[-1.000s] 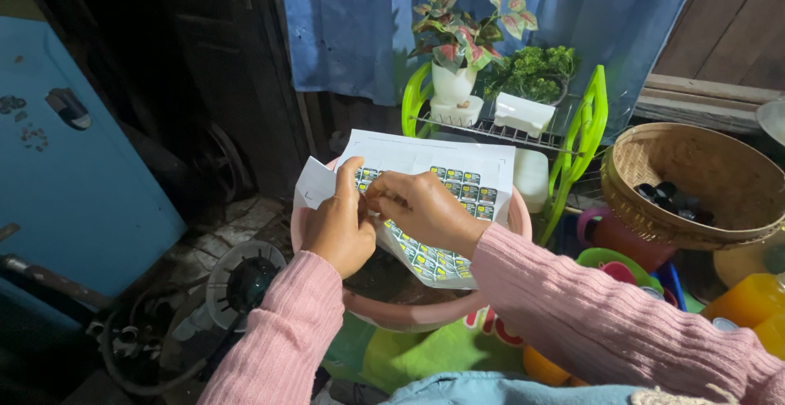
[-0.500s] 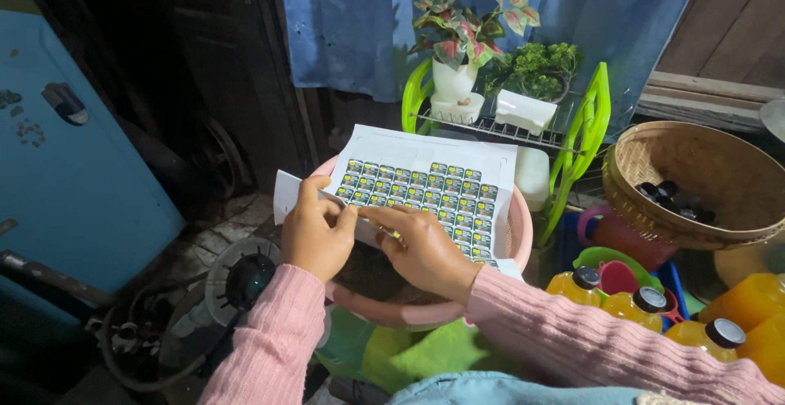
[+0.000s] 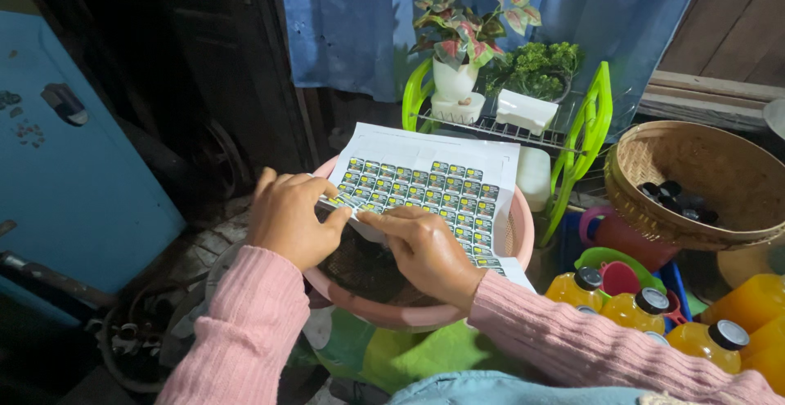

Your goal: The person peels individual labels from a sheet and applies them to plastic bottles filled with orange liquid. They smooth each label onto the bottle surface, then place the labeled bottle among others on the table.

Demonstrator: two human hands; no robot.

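At the centre of the head view, a round pink plastic basin (image 3: 523,241) with a dark perforated inside carries a white paper sticker sheet (image 3: 433,176), printed with a tight grid of small rectangular labels, lying across its rim and sloping toward the person. To the left stands a flat blue painted panel (image 3: 74,184), well apart from the basin; behind hangs a blue cloth curtain (image 3: 352,29). To the right, a round woven basket (image 3: 703,176) holds dark caps, clear of the sheet's right edge. Behind the basin, a green-framed wire rack (image 3: 589,127) bears two potted plants (image 3: 466,37). At lower right, bottles of orange liquid (image 3: 638,311) with black caps crowd close to the right sleeve. The left hand (image 3: 290,221) and right hand (image 3: 425,250), in ribbed pink sleeves, meet at the sheet's near left edge, fingertips pinching the paper there.
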